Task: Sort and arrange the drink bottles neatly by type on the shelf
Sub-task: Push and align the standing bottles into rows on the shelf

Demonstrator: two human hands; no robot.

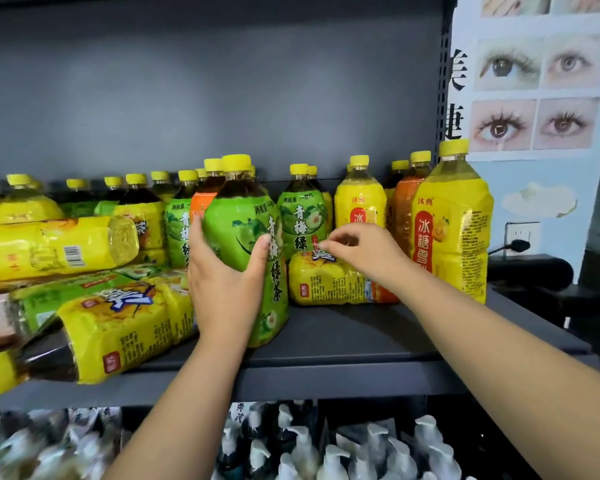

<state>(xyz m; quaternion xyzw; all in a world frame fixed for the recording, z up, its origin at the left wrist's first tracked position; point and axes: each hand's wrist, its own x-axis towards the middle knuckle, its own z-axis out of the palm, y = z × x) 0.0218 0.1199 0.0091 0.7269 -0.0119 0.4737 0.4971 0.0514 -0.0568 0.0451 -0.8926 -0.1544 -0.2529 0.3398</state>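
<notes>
My left hand (224,285) grips an upright green-label tea bottle (246,223) with a yellow cap, standing at the middle of the dark shelf (343,344). To its right, my right hand (361,252) rests its fingers on a yellow-label bottle lying on its side (326,284), fingers curled over its top. Behind stand more green-label bottles (303,216), yellow-label bottles (359,206) and an orange-label bottle (404,209). A tall yellow-label bottle (452,230) stands at the shelf's right end.
Several yellow and green bottles lie tumbled at the left, one yellow bottle (94,337) overhanging the front edge. A lower shelf holds white pump dispensers (343,452). A poster of eyes (534,81) and a wall socket (516,240) are at the right.
</notes>
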